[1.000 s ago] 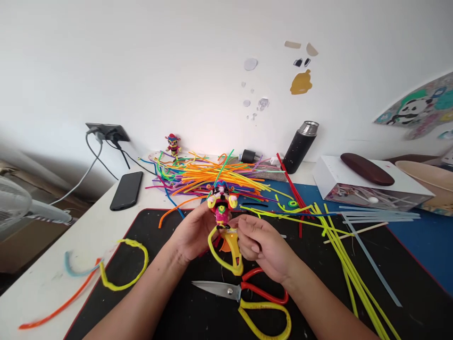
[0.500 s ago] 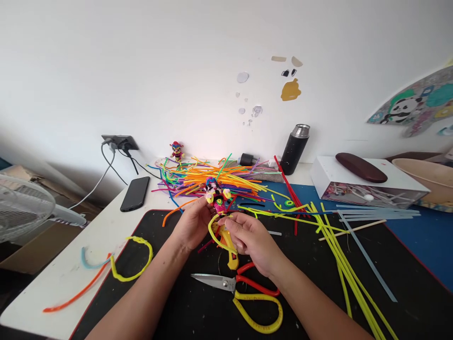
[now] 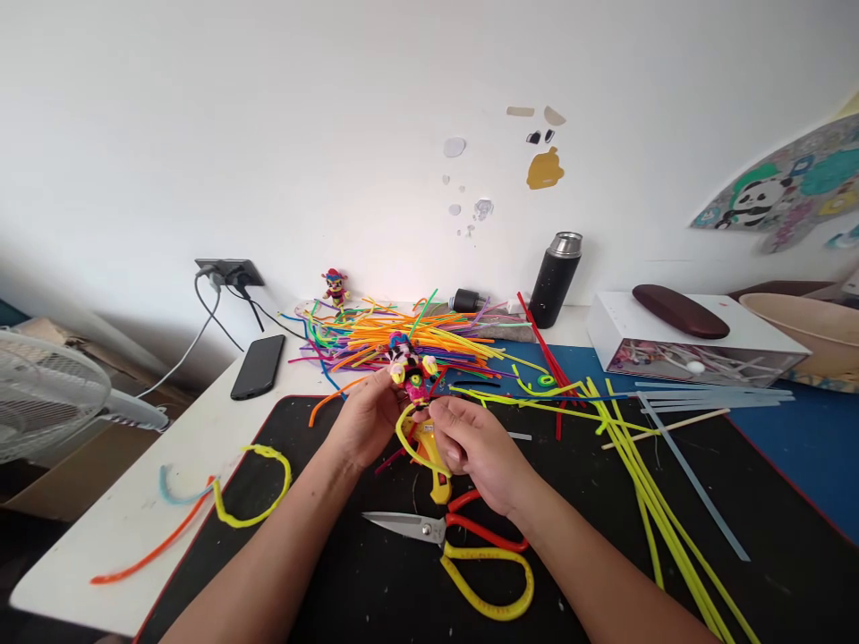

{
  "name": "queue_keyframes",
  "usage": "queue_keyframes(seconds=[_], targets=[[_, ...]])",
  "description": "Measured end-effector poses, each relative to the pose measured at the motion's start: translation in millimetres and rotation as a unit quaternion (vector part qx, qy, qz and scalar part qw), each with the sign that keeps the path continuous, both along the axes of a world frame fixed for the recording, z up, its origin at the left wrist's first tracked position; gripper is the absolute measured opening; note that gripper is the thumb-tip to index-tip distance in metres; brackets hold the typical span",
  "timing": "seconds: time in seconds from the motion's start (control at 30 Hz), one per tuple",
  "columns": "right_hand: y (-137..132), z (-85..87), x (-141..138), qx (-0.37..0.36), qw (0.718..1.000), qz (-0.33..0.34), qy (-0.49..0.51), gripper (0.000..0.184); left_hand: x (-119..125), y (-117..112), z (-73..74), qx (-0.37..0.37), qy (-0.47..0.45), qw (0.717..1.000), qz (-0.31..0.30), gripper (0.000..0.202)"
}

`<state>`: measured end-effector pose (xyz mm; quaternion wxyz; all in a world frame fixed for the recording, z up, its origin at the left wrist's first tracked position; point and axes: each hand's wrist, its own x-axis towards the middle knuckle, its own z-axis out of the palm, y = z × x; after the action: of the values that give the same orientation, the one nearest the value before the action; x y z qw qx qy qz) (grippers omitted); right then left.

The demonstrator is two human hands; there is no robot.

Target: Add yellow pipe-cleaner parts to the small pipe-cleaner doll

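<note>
A small figure (image 3: pixel 417 380) of pink, yellow, black and blue pipe cleaners is upright above the black mat. My left hand (image 3: pixel 368 419) is closed around its left side. My right hand (image 3: pixel 473 440) is closed, thumb and finger pinching at the figure's lower end. A yellow pipe cleaner (image 3: pixel 404 444) curves down from there and back towards my right fingers; where it attaches is hidden. Below lies a yellow hot glue gun (image 3: pixel 441 487), partly covered by my hands. Scissors (image 3: pixel 429 529) with one red and one yellow handle lie open nearer me.
A heap of coloured pipe cleaners (image 3: pixel 376 335) lies behind, beside another small figure (image 3: pixel 335 288). Yellow-green pipe cleaners (image 3: pixel 661 510) and translucent glue sticks (image 3: pixel 698 483) are at right. A phone (image 3: pixel 259 367), a black flask (image 3: pixel 556 282) and a white box (image 3: pixel 698 344) stand around.
The view has shifted slightly. Both hands keep hold of the figure, with my right fingers a little higher at its lower end.
</note>
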<state>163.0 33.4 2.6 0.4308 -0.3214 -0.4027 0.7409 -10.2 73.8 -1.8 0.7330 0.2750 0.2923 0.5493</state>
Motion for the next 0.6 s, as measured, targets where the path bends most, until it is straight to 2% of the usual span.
queue_keyframes(seconds=[0.13,0.4,0.6], targets=[[1.0,-1.9,0.3,0.003,1.0,0.004,-0.001,0.05,3.0,-1.9,2.3,0.034,0.034,0.998,0.032,0.028],[0.3,-2.5,0.6,0.002,1.0,0.008,0.002,0.051,3.6,-0.3,3.0,0.018,0.021,0.997,0.073,0.023],[-0.4,-1.1,-0.3,-0.008,1.0,0.01,-0.008,0.052,4.9,-2.3,3.8,0.027,0.018,0.997,0.07,0.026]])
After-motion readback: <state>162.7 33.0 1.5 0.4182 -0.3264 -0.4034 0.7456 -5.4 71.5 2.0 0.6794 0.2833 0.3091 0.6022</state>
